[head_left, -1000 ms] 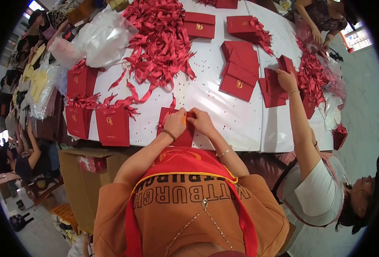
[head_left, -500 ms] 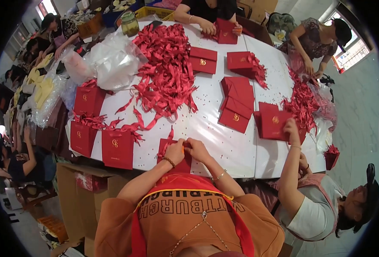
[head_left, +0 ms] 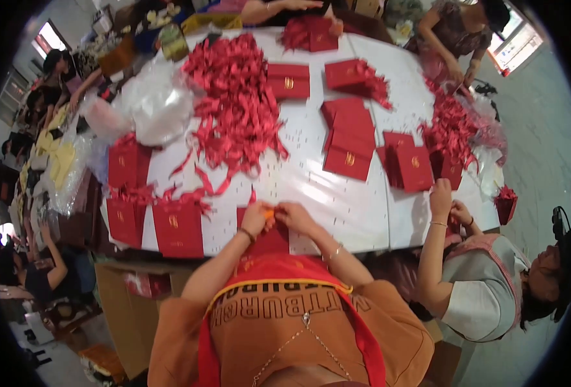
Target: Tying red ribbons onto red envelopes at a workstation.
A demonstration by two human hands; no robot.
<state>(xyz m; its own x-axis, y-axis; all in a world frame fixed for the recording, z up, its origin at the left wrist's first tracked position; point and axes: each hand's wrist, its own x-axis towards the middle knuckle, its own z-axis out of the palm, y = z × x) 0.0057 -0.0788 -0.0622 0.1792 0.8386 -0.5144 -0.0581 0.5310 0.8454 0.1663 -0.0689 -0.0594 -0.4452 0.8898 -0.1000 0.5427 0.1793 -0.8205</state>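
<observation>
Appears partly done: works red bag (head_left: 274, 242) at near edge of white table (head_left: 356, 213); unfinished, by judgement. Angles forearms forward and inward. Brings left hand (head_left: 257, 217) and right hand (head_left: 295, 217) close together over bag's top, with curled fingers; cannot tell exact opening, nor confirm grip on bag or short ribbon (head_left: 254, 195) just beyond. Suggests completed portion at left: ribboned bags (head_left: 178, 229). Suggests remainder farther out: flat bags (head_left: 350, 142) without visible ribbon, loose ribbon heap (head_left: 234, 103).

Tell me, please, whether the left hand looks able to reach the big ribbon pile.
Probably yes: the ribbon pile lies beyond the left hand, nothing bulky between, though that hand is at a red pouch.
</observation>
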